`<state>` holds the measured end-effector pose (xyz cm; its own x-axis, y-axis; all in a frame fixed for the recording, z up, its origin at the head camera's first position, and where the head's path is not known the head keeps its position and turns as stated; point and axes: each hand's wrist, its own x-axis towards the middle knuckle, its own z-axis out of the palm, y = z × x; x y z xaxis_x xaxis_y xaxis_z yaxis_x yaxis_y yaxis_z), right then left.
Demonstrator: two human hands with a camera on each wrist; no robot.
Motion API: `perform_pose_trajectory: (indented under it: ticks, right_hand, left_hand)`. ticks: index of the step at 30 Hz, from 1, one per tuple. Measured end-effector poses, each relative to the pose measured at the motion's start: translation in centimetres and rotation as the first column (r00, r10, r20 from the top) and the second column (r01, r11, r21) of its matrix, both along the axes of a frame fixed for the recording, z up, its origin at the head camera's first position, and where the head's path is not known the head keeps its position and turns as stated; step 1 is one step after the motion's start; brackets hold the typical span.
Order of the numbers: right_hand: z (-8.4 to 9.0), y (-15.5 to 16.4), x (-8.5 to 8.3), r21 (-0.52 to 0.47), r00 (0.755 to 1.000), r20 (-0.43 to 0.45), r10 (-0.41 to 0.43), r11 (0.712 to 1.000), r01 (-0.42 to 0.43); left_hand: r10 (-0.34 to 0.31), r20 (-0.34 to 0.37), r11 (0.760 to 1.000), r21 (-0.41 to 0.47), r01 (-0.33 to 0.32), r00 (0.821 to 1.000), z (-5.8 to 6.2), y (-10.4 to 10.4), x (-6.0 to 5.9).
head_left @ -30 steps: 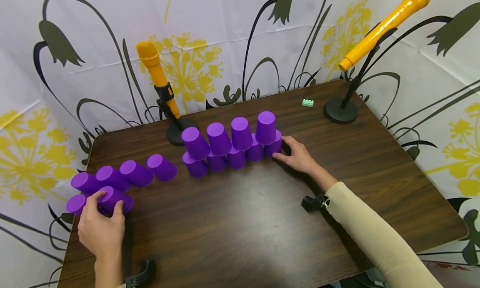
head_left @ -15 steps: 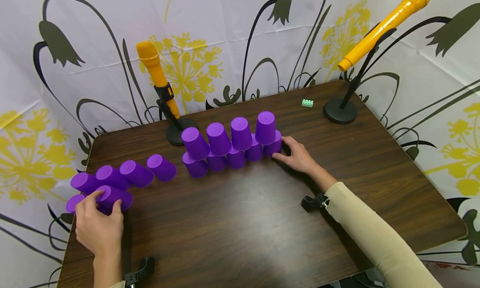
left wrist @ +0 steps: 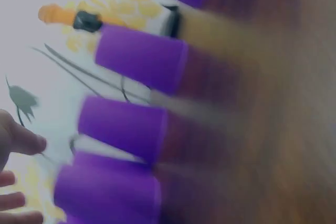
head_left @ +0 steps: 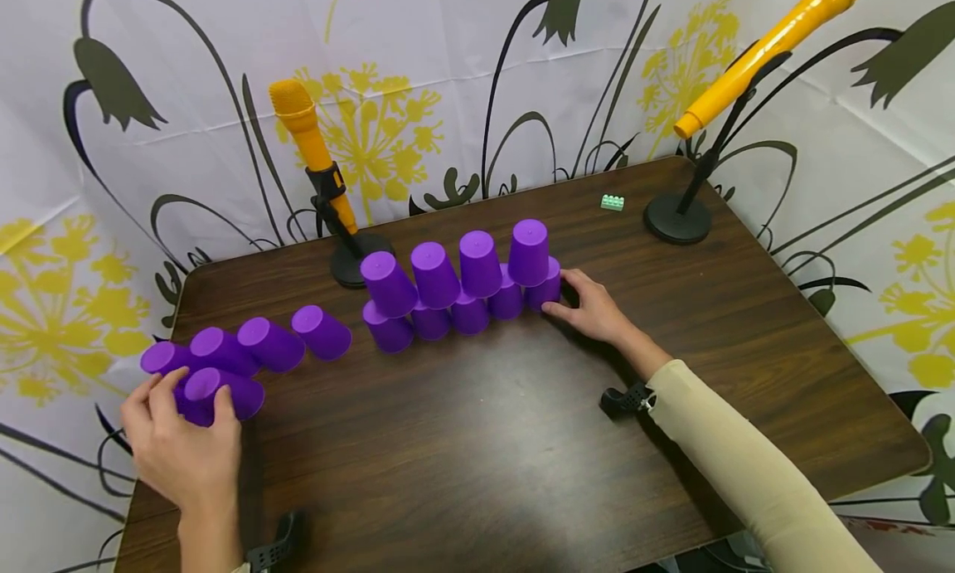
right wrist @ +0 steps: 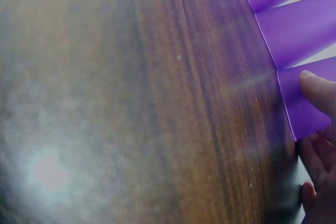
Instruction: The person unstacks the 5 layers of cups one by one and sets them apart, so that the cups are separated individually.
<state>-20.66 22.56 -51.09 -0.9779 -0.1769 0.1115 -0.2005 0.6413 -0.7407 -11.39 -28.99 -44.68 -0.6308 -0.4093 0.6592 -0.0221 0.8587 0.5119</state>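
Note:
Purple cups stand upside down on the dark wooden table (head_left: 485, 440). A two-tier stack (head_left: 466, 287) stands mid-table. My right hand (head_left: 564, 295) grips the rightmost bottom cup (head_left: 550, 287) of the stack, thumb in front and fingers behind. The right wrist view shows the thumb (right wrist: 317, 85) pressed on that cup (right wrist: 302, 111). At the left, a curved row of cups (head_left: 257, 345) lies tipped. My left hand (head_left: 190, 395) holds a front cup (head_left: 224, 393) between fingers and thumb. The blurred left wrist view shows that hand's fingers (left wrist: 18, 140) beside the nearest cup (left wrist: 110, 198).
Two orange microphones (head_left: 309, 146) (head_left: 761, 42) lean on black stands with round bases (head_left: 358, 258) (head_left: 677, 218) at the back of the table. A small green brick (head_left: 613, 202) lies near the right base. A flowered curtain hangs behind.
My left hand has drawn a little left and toward me, and its fingers now cover the leftmost front cup. The right hand and the stack have not moved.

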Motion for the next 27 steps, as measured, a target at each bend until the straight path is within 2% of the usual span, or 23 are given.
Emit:
perform_pose_trajectory:
  ticks: [3, 5, 7, 9, 12, 16, 18, 20, 27]
  right_hand:
    - [-0.1, 0.1, -0.1, 0.01, 1.0, 0.001, -0.005, 1.0, 0.005]
    - [-0.1, 0.1, -0.1, 0.016, 1.0, 0.001, -0.007, 1.0, 0.007]
    - [-0.2, 0.1, 0.0, 0.017, 1.0, -0.002, -0.008, 1.0, 0.008]
    - [-0.1, 0.1, 0.0, 0.018, 1.0, 0.0, -0.01, 1.0, 0.01]
    - [-0.1, 0.0, 0.2, 0.013, 1.0, 0.006, -0.009, 1.0, 0.009]
    - [-0.1, -0.1, 0.2, 0.005, 1.0, 0.0, -0.003, 1.0, 0.003]
    - [-0.1, -0.1, 0.2, 0.004, 1.0, -0.006, -0.003, 1.0, 0.004]
    - [-0.1, 0.0, 0.1, 0.004, 1.0, -0.011, -0.001, 1.0, 0.001]
    - [-0.1, 0.0, -0.1, 0.011, 1.0, 0.002, 0.0, 1.0, 0.0]
  left_hand:
    - [-0.067, -0.098, 0.998, -0.013, 0.066, 0.993, 1.5, 1.7, -0.9]
    - [-0.138, -0.14, 0.99, -0.021, 0.136, 0.981, 2.4, 3.1, -1.5]
    - [-0.211, -0.154, 0.977, -0.014, 0.211, 0.965, 3.0, 4.7, -2.2]
    - [-0.294, -0.138, 0.955, -0.001, 0.297, 0.946, 3.3, 6.3, -2.7]
    - [-0.421, -0.084, 0.904, 0.041, 0.425, 0.903, 3.5, 8.6, -3.2]
    - [-0.565, 0.001, 0.821, 0.104, 0.562, 0.825, 3.5, 10.9, -4.0]
    - [-0.608, 0.038, 0.791, 0.124, 0.6, 0.793, 3.4, 11.8, -4.5]
    - [-0.631, 0.059, 0.773, 0.139, 0.619, 0.774, 3.3, 12.6, -5.1]
    - [-0.672, 0.053, 0.738, 0.143, 0.66, 0.739, 2.8, 14.2, -7.0]
